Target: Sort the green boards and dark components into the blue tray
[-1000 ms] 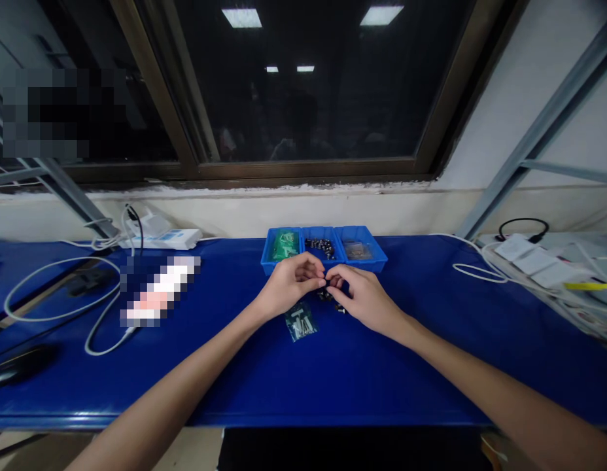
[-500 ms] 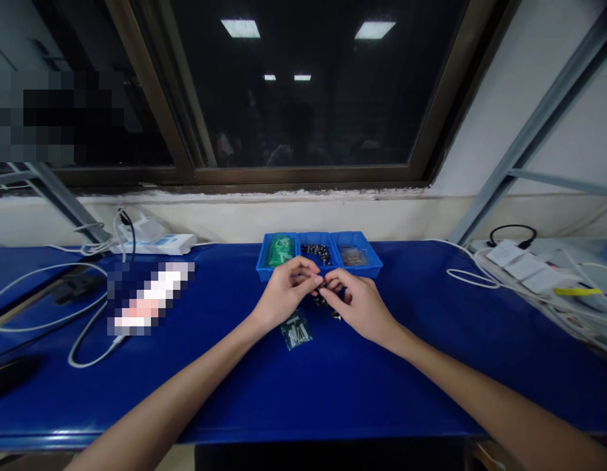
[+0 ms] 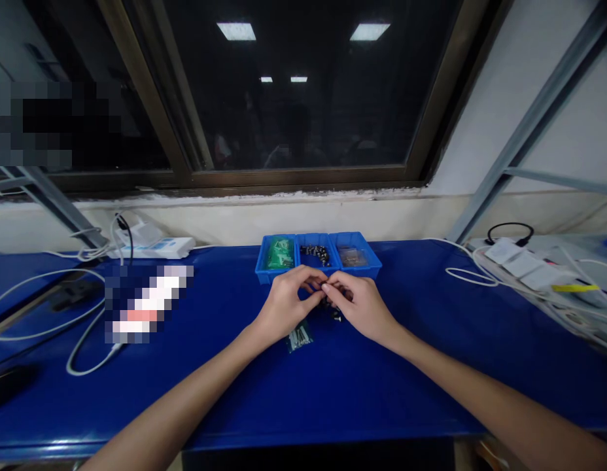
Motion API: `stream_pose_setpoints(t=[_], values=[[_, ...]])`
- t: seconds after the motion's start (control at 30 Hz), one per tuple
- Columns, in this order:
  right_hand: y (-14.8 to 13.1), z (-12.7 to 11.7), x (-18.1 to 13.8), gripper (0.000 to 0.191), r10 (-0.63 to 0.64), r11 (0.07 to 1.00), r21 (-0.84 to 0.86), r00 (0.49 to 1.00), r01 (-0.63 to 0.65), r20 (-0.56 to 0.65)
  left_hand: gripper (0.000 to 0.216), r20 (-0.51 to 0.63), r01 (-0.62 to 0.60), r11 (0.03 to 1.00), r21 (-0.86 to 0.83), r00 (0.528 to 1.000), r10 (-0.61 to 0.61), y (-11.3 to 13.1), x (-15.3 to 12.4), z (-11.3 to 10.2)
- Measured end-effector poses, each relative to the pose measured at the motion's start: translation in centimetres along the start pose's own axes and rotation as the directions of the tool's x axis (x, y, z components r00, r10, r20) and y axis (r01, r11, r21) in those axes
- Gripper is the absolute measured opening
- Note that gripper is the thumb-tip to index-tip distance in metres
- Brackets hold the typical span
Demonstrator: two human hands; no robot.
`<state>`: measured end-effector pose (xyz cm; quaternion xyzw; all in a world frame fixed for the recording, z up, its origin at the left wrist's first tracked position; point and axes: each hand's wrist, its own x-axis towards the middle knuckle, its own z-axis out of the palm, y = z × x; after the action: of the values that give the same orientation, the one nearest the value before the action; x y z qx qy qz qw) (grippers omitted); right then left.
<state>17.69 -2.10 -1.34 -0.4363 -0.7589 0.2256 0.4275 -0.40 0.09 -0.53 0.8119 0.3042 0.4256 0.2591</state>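
My left hand (image 3: 290, 302) and my right hand (image 3: 358, 303) meet over the table, fingertips pinched together. Whatever small dark piece they hold is mostly covered by the fingers. Under my right fingers lie small black and silver parts (image 3: 337, 316), partly hidden. A small clear bag of light, slender pieces (image 3: 299, 337) rests beside my left wrist. Just beyond the hands stands a blue three-part bin (image 3: 265, 277). Green-tinted bags (image 3: 280, 251) fill its left section, black and silver parts (image 3: 322, 254) its middle, and clear bags (image 3: 351, 256) its right.
The blue tabletop (image 3: 313, 399) runs up to the wall below a dark window. At left are a power strip (image 3: 171, 247), looped white cables, a blurred-out device and a black mouse (image 3: 9, 384). White adapters (image 3: 522, 263) and more cables lie at right.
My fingertips have drawn closer together, and my left hand has shifted slightly down, covering more of the small bag. The view has tilted a little.
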Motion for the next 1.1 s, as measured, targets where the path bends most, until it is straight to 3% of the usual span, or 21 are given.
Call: stream_pose_setpoints(t=[0.13,0.37,0.67,0.87,1.1], values=[[0.13,-0.07,0.05,0.025,0.017,1.000,0.019,0.999,-0.018,0.031,0.013,0.005,-0.027,0.990,0.138,1.000,0.027,0.06,-0.04,-0.16],[0.44,0.13,0.08,0.005,-0.058,0.996,-0.070,0.997,0.055,-0.047,0.020,0.009,0.052,0.998,0.043,0.999,-0.053,-0.20,0.06,-0.14],[0.32,0.01,0.04,0.010,-0.108,0.994,-0.029,0.994,0.107,-0.009,0.019,0.052,0.121,0.992,-0.041,0.992,-0.119,-0.43,0.03,0.03],[0.09,-0.15,0.17,0.013,-0.002,0.996,0.085,0.999,-0.002,0.043,0.016,0.006,0.119,0.993,-0.025,0.993,-0.118,-0.39,-0.07,-0.02],[0.79,-0.22,0.53,0.015,0.082,0.974,0.208,0.995,-0.092,0.057,0.013,0.038,0.010,0.999,0.043,0.999,-0.012,-0.09,0.01,-0.08]])
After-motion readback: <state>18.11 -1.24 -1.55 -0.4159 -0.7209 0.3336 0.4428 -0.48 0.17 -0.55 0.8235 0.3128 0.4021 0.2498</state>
